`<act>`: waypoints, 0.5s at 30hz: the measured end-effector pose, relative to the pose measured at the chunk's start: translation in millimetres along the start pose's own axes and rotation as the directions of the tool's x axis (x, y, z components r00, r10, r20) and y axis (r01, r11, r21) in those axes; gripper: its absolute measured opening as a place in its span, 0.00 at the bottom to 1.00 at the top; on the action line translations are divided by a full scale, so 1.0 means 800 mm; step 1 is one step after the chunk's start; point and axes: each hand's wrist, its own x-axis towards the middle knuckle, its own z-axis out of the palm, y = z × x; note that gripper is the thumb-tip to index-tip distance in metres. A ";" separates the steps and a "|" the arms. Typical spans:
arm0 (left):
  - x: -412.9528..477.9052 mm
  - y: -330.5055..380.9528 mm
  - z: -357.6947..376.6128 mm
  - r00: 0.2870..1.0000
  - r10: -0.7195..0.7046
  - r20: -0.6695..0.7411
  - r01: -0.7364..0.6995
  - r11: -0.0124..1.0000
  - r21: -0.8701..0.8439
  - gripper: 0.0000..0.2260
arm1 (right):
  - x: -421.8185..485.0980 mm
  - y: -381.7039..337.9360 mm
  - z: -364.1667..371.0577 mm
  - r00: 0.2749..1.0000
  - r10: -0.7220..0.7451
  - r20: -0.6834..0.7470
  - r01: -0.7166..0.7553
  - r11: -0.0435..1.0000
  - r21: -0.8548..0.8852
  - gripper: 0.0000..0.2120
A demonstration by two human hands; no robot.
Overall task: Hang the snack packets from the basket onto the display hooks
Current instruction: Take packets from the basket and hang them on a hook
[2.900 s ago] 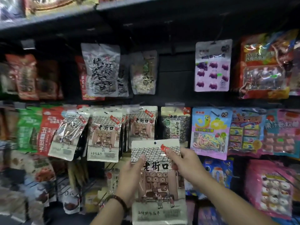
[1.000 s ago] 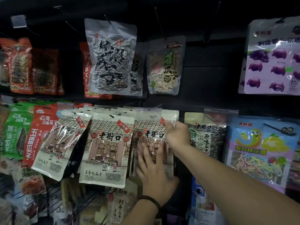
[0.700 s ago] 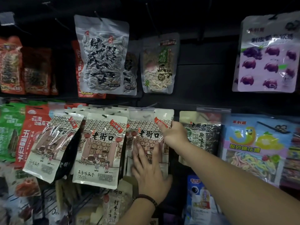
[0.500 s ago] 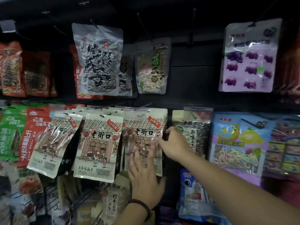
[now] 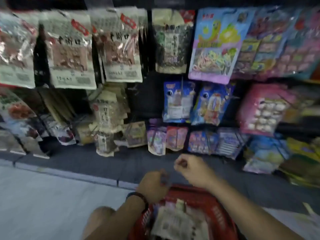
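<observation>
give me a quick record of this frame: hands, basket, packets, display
view: head camera tilted down, heavy motion blur
left hand: over the basket's near-left rim, fingers curled; too blurred to tell if it holds anything
right hand: above the basket's far edge, fingers curled, nothing seen in it
basket: red, below both hands
basket packets: pale, lying inside
hanging packets: cream, in a row on the display, upper left

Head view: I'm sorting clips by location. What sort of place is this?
Most likely a shop's snack aisle. Rows of snack packets hang on a dark display wall, and a red shopping basket with more packets in it shows at the bottom.
</observation>
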 end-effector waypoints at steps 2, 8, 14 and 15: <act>-0.007 -0.026 0.050 0.994 -0.076 0.075 0.075 0.997 0.012 0.09 | -0.033 0.070 0.038 0.993 0.118 0.017 -0.119 0.992 0.045 0.07; -0.012 -0.093 0.159 0.900 -0.404 0.165 0.415 0.909 -0.036 0.23 | -0.109 0.230 0.151 0.853 0.511 0.102 -0.519 0.818 0.248 0.10; -0.010 -0.120 0.192 0.752 -0.589 0.296 0.635 0.768 -0.087 0.14 | -0.145 0.304 0.224 0.673 0.726 0.143 -0.727 0.614 0.306 0.28; -0.009 -0.125 0.196 0.731 -0.597 0.329 0.660 0.741 -0.121 0.14 | -0.141 0.307 0.230 0.633 0.754 0.176 -0.757 0.554 0.346 0.27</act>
